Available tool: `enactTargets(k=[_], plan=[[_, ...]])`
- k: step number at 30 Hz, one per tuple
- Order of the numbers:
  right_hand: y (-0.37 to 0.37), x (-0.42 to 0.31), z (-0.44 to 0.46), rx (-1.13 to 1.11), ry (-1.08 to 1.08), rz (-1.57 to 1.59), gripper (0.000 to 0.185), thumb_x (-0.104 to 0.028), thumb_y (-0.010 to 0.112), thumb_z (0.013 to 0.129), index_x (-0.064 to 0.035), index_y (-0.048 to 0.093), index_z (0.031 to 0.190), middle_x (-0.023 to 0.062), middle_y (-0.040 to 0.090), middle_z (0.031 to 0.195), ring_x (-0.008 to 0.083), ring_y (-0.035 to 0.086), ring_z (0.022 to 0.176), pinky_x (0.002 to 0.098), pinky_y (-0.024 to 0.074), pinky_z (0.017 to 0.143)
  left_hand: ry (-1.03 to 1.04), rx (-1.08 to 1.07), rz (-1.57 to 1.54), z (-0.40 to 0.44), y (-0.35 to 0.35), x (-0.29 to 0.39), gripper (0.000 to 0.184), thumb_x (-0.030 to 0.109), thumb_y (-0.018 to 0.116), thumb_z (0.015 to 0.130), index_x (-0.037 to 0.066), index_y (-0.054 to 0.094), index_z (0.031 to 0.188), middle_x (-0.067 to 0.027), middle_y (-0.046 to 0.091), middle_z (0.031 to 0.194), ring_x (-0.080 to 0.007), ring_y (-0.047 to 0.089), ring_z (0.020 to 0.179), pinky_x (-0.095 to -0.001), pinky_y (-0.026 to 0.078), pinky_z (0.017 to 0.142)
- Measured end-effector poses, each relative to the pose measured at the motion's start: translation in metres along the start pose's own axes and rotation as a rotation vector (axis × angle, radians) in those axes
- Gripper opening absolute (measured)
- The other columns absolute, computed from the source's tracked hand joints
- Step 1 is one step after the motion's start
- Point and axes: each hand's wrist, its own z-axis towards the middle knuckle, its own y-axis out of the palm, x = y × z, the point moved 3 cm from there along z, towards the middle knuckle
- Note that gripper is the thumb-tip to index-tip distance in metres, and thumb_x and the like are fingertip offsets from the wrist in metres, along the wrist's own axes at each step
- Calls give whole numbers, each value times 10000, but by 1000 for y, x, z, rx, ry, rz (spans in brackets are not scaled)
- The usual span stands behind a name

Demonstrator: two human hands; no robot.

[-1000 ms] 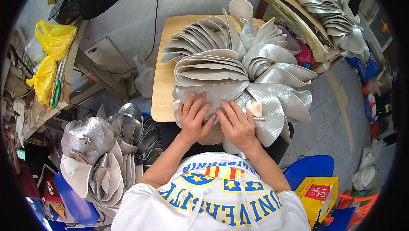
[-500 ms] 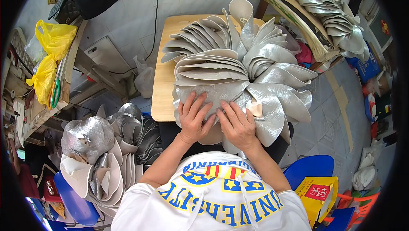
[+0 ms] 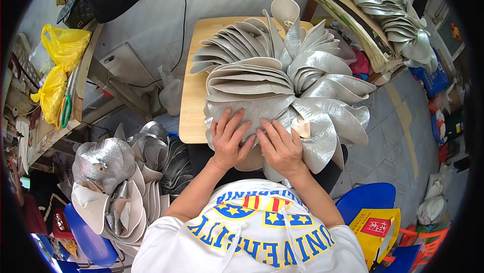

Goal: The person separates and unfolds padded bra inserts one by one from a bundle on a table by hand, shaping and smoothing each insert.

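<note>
A large heap of curved silvery sheets with pale backing covers much of a light wooden board in front of me. My left hand rests on the near silver sheet, its fingers spread over the surface. Close beside it, my right hand lies on the same part of the heap with fingers stretched out. A small cream-coloured folded piece shows just right of that hand. The undersides of both palms are hidden.
More silvery sheets are piled at lower left, near a blue chair. Another stack sits on a wooden bench at upper right. A yellow bag is at lower right. Green-handled scissors hang at the left table.
</note>
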Motion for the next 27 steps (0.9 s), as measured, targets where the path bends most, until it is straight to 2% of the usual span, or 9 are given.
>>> enactTargets(k=[5,17,20,23,27], plan=[[0,0,-1,-1,0,-13,246,-214,596,829,-138,669,1051,40,601,1269,193,569,1126,376,343,932,-2,-3,4,-1,0,0,304,273,695,784,134,674,1054,-87,568,1308,-303,386,1327,-435,141,1103],[0,-1,-1,-9,7,-8,255,-214,601,830,-138,666,1064,39,600,1271,196,566,1129,382,338,946,0,2,4,-2,1,-1,318,272,702,780,133,667,1064,-87,566,1312,-305,391,1323,-433,144,1101],[0,0,-1,7,0,-5,273,-183,645,779,-139,680,1046,38,607,1256,201,569,1119,377,364,899,1,0,1,-2,1,-1,320,271,703,777,131,665,1063,-88,566,1311,-306,393,1321,-434,147,1100],[1,0,-1,2,-2,-4,277,-184,646,778,-138,680,1049,38,606,1257,202,566,1124,377,364,899,-1,-1,-2,-2,1,-1,315,269,705,774,130,668,1055,-88,568,1309,-307,395,1319,-436,151,1098],[1,-1,-2,-7,4,-8,246,-212,603,828,-135,670,1052,38,600,1271,196,564,1133,382,340,943,0,1,3,-1,1,-1,310,268,705,772,130,671,1048,-89,572,1303,-307,398,1317,-436,157,1095]])
